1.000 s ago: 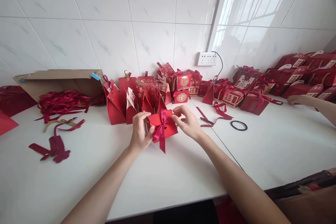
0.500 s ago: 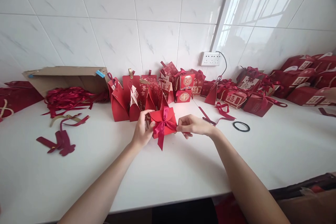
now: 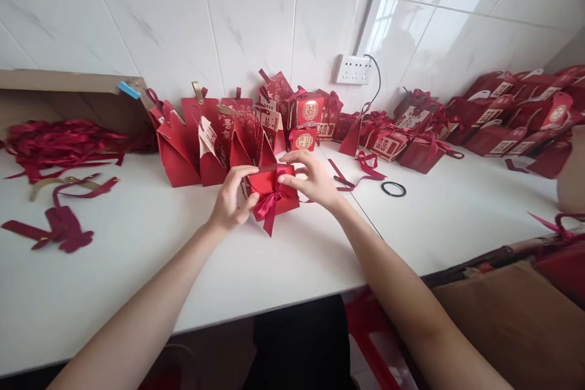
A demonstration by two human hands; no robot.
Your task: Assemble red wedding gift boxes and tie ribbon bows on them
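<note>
Clasping the red box (image 3: 261, 180) mid-frame: left hand (image 3: 232, 200) on its side, right hand (image 3: 311, 180) at its top, pinch unclear. The bow (image 3: 270, 200) looks tied; the ribbon heap (image 3: 68, 141), left, lies loose.

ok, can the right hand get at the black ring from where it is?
Probably yes. The right hand is busy at the red box, but the ring lies uncovered on the table, off to its right. Only flat loose ribbon lies near the way.
</note>
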